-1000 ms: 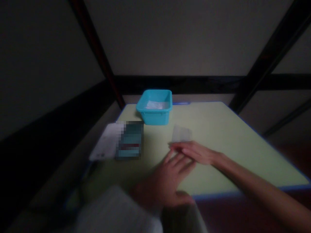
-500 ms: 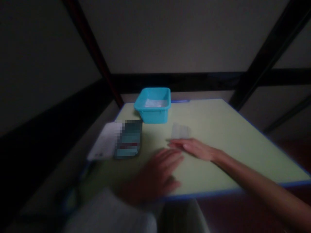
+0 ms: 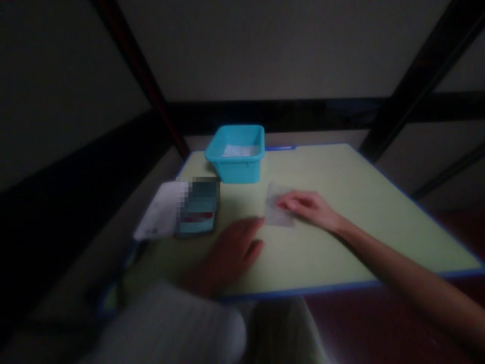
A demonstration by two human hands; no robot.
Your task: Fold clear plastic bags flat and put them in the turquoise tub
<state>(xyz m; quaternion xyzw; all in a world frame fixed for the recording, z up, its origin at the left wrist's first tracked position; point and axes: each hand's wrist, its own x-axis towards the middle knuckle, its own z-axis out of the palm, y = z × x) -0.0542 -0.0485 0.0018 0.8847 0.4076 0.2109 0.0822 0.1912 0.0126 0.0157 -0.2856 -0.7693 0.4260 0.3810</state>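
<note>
A small see-through plastic bag (image 3: 282, 218) lies flat on the yellow-green table. My right hand (image 3: 308, 205) is over the bag's right half, its fingers curled and drawn together. The fingertips meet the bag near its middle; whether they pinch the film or anything else is hidden. To the left, my left hand (image 3: 237, 247) is open above the table, thumb apart from the fingers. Its longest fingertip reaches the bag's left edge; I cannot tell whether it touches.
A turquoise plastic basket (image 3: 238, 172) with whitish contents (image 3: 240, 150) stands at the back. A phone-like dark device (image 3: 199, 207), partly pixelated, lies left beside a white sheet (image 3: 161, 210). Blue edging (image 3: 326, 289) borders the table (image 3: 359, 192). A dim wall rises behind.
My right hand has moved up over the bag and its fingers have curled. The left hand has drawn back left, uncovering more of the bag. The view has tilted slightly.
</note>
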